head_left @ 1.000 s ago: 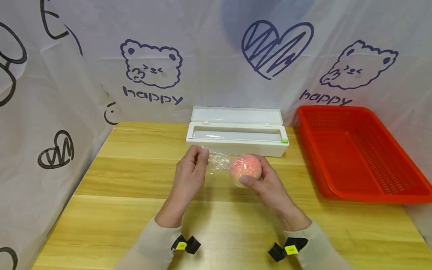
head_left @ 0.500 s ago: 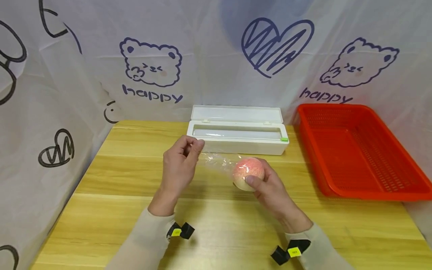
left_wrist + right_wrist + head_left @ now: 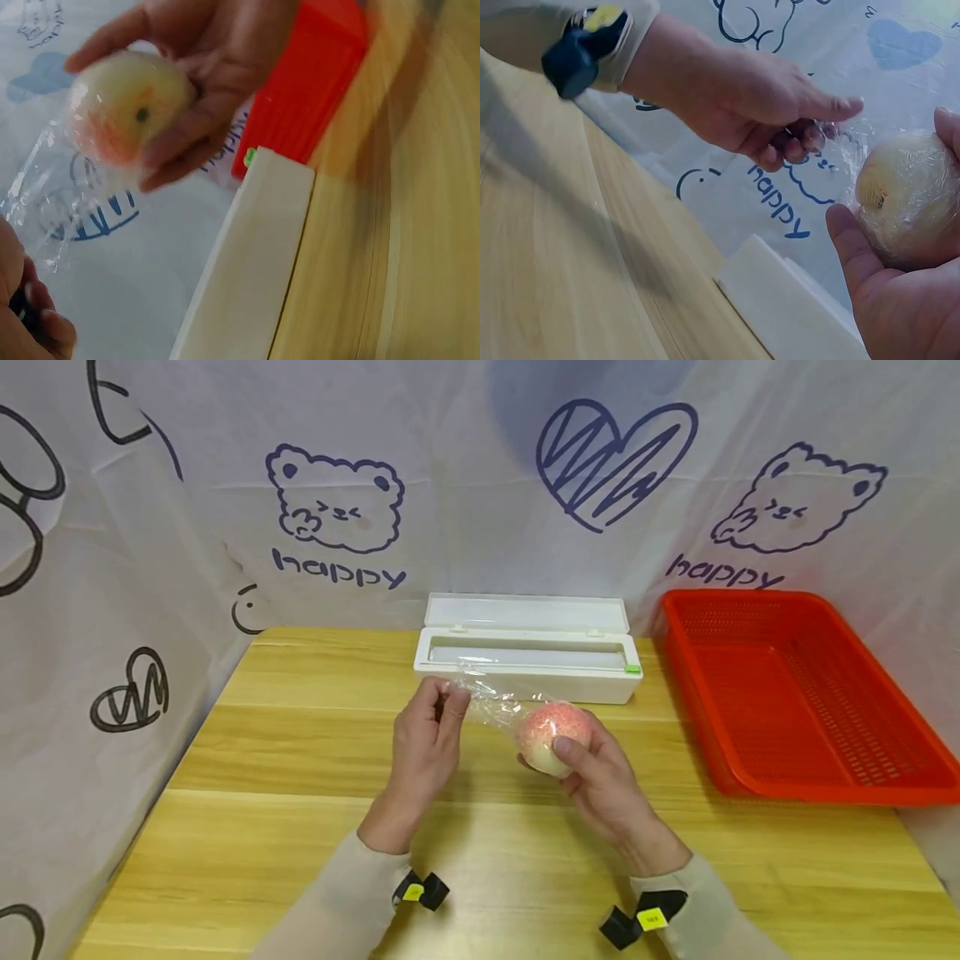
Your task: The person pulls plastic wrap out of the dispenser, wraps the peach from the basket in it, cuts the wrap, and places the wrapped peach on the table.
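A pink-and-cream peach [image 3: 553,739] sits in my right hand [image 3: 609,789], the thumb over its near side and the fingers behind it. Clear cling film [image 3: 497,708] covers the peach and runs off to the left as a loose, crinkled tail. My left hand [image 3: 426,739] pinches the far end of that tail between thumb and fingers. In the right wrist view, the film clings tightly around the peach [image 3: 907,199], and a small label shows through it. A dark stem spot on the peach [image 3: 131,109] faces the left wrist camera.
Behind the hands stands a white cling film box [image 3: 525,687], its lid raised and a roll inside. A red plastic basket [image 3: 795,710] is at the right on the wooden table [image 3: 300,827]. A printed cloth [image 3: 465,510] hangs behind.
My left hand went left, stretching the film, then came back right, so the tail is slacker and more bunched now. The peach has shifted slightly right in my right hand's grip.
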`<state>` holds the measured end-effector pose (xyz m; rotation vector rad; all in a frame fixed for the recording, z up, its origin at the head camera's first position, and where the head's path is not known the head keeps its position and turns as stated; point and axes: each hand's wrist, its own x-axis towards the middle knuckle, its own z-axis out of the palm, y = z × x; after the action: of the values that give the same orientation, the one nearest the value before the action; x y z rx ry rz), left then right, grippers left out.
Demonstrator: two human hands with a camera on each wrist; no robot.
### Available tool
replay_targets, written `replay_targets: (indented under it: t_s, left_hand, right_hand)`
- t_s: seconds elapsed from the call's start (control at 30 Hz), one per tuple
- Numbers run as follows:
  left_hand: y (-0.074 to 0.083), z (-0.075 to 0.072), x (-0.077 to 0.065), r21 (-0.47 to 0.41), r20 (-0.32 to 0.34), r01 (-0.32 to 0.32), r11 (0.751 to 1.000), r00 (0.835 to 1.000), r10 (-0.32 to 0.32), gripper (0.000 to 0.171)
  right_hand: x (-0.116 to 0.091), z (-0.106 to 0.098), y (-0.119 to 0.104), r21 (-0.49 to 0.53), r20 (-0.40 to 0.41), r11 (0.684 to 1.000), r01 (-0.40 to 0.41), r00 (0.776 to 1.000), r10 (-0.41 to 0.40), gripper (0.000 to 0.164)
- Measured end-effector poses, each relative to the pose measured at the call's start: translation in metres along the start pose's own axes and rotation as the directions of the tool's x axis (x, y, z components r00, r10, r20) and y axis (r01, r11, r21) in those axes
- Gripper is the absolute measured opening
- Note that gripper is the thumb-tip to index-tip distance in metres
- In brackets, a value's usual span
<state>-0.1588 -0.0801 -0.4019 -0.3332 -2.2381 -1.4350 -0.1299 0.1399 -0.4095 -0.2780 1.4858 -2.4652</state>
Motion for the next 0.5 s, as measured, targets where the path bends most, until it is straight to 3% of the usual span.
replay_targets:
  t_s: [0.07,0.17,0.37,0.5]
  left_hand:
    - [-0.004,-0.001,0.001,0.034,-0.014,-0.062,0.997,0.998,0.063,0.018]
    - [-0.010,-0.009,0.004,0.002,0.001,-0.074,0.997,0.997,0.074,0.019]
    - [-0.011,-0.026,0.006,-0.114,0.087,0.053,0.992,0.995,-0.043,0.019]
    - [-0.003,-0.028,0.007,-0.204,0.038,0.166,0.965,0.986,-0.161,0.024]
  right_hand:
    - [0.000,-0.001,0.000,0.007,0.008,1.000,0.002,1.000,-0.002,0.045]
    - [0.002,-0.003,-0.002,0.019,0.020,1.000,0.008,1.000,-0.009,0.046]
    - [0.003,-0.007,-0.007,-0.068,-0.004,0.998,0.015,1.000,-0.015,0.047]
    - [0.002,-0.006,-0.008,-0.134,-0.015,0.991,0.003,1.000,-0.005,0.052]
